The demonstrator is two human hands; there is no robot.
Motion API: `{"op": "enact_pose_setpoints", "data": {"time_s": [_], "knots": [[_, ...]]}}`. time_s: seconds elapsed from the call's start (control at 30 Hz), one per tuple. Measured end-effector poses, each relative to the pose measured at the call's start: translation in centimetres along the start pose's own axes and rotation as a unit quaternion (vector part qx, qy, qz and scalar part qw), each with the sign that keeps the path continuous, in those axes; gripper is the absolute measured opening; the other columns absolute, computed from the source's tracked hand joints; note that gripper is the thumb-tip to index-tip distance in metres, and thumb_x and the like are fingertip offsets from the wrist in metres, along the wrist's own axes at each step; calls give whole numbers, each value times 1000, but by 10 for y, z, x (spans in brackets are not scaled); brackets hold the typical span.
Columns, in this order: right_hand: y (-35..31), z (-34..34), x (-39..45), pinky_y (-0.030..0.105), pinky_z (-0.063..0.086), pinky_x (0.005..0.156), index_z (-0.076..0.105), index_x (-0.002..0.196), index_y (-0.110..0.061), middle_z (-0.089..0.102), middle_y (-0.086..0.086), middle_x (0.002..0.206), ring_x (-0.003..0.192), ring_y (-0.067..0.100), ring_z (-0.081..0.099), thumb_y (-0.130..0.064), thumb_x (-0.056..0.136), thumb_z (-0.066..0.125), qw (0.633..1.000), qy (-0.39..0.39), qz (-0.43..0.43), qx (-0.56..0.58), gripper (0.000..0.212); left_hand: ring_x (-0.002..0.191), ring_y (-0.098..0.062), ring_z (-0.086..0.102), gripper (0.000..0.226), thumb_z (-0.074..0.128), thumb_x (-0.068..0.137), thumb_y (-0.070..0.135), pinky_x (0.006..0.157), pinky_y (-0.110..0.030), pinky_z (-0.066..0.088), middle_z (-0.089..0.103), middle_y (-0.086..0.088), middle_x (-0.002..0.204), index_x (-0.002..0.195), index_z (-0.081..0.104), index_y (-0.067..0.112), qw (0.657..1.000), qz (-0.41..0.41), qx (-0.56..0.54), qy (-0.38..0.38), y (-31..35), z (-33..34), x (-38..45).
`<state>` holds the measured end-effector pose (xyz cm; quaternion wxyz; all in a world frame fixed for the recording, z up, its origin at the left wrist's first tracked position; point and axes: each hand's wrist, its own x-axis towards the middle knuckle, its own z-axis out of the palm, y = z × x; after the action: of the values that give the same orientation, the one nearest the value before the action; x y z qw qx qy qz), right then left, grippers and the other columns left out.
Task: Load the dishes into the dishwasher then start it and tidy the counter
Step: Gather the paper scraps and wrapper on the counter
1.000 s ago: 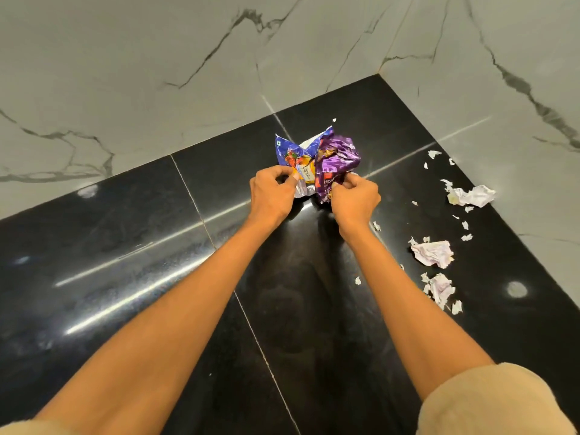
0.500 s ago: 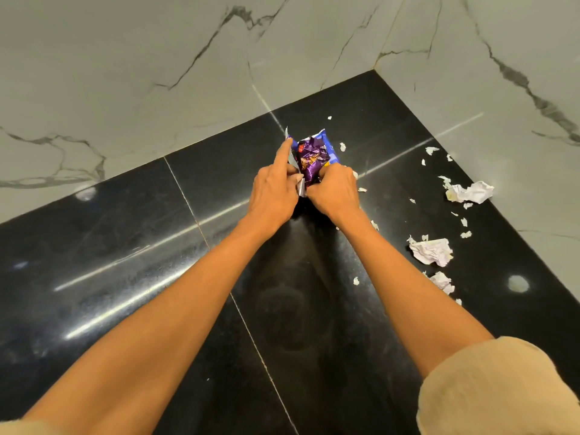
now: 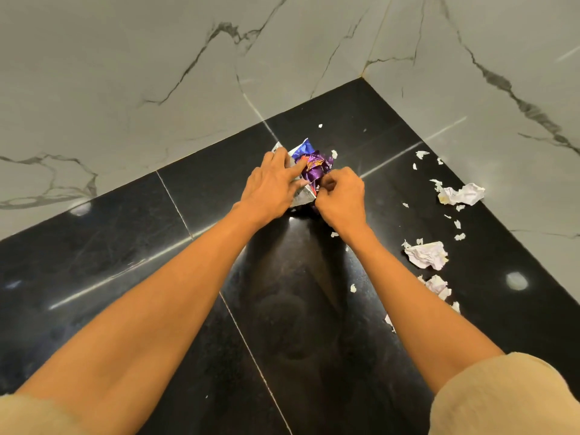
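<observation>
Wrappers [image 3: 309, 166] are now squashed smaller; left hand [image 3: 270, 186] presses flat, right hand [image 3: 340, 197] pinches them, paper scraps [image 3: 426, 254] wait.

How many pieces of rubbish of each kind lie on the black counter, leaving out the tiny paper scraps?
Crumpled white paper balls: 3
Purple wrapper: 1
Blue and silver packet: 1
Total: 5
</observation>
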<state>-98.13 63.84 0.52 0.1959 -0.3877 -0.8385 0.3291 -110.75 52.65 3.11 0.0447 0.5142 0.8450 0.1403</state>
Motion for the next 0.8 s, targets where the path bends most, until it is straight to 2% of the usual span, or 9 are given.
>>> {"op": "enact_pose_setpoints", "data": {"time_s": [0.1, 0.17, 0.3, 0.4, 0.5, 0.57, 0.63, 0.7, 0.8], "knots": [[-6, -4, -11, 32, 51, 82, 67, 104, -13, 61, 2, 107, 93, 17, 61, -12, 84, 56, 996, 64, -4, 66, 22, 104, -24, 41, 43, 46, 101, 47, 81, -45, 49, 43, -5, 112, 137, 54, 26, 999, -32, -9, -41, -1, 1, 6], [-12, -6, -15, 29, 46, 95, 64, 121, -12, 62, 3, 122, 111, 18, 56, -23, 85, 56, 996, 52, -69, 20, 39, 106, -25, 41, 40, 48, 100, 47, 83, -45, 48, 43, -5, 111, 134, 56, 26, 997, -47, -21, -52, 0, 1, 9], [-15, -2, -14, 41, 45, 99, 49, 141, -13, 60, 3, 133, 119, 24, 54, -40, 78, 54, 987, -19, -123, -98, 69, 111, -26, 41, 38, 52, 101, 39, 92, -46, 47, 45, -7, 117, 133, 59, 21, 992, -71, -68, -80, -1, 2, 14], [-14, 3, -11, 46, 45, 98, 43, 149, -15, 57, 6, 138, 118, 30, 56, -42, 85, 58, 978, -29, -136, -158, 71, 114, -27, 45, 44, 54, 100, 27, 98, -42, 44, 47, -7, 123, 144, 51, 25, 986, -71, -100, -114, -6, -3, 14], [-20, 7, -4, 46, 45, 91, 46, 148, -20, 58, 7, 134, 115, 33, 56, -32, 86, 63, 972, -34, -136, -187, 65, 103, -24, 60, 51, 59, 90, 4, 93, -42, 51, 57, -5, 113, 138, 57, 20, 966, -100, -224, -84, -14, -6, 12], [-26, 11, 3, 44, 44, 85, 53, 140, -21, 62, 5, 124, 108, 33, 57, -27, 85, 64, 969, -34, -127, -208, 56, 99, -21, 65, 53, 58, 83, -6, 93, -40, 54, 59, -3, 110, 130, 64, 17, 941, -147, -304, 9, -18, -3, 8], [-29, 12, 7, 41, 42, 79, 60, 130, -23, 65, 3, 114, 101, 32, 58, -24, 84, 65, 966, -32, -120, -227, 46, 100, -21, 64, 49, 59, 78, -4, 92, -36, 54, 57, -4, 112, 122, 68, 17, 922, -206, -312, 106, -21, 3, 5], [-27, 14, 8, 38, 39, 72, 66, 119, -24, 68, 3, 104, 93, 31, 57, -21, 83, 65, 965, -19, -119, -232, 37, 108, -19, 58, 53, 64, 77, 2, 94, -29, 49, 52, -4, 119, 127, 66, 19, 902, -253, -319, 143, -21, 6, 4], [-25, 14, 3, 35, 33, 66, 73, 104, -22, 70, 5, 86, 80, 33, 55, -11, 76, 52, 973, 4, -115, -201, 38, 119, -19, 52, 62, 65, 78, 7, 100, -26, 42, 52, -6, 130, 139, 58, 16, 922, -189, -316, 122, -20, 8, 5]]}}
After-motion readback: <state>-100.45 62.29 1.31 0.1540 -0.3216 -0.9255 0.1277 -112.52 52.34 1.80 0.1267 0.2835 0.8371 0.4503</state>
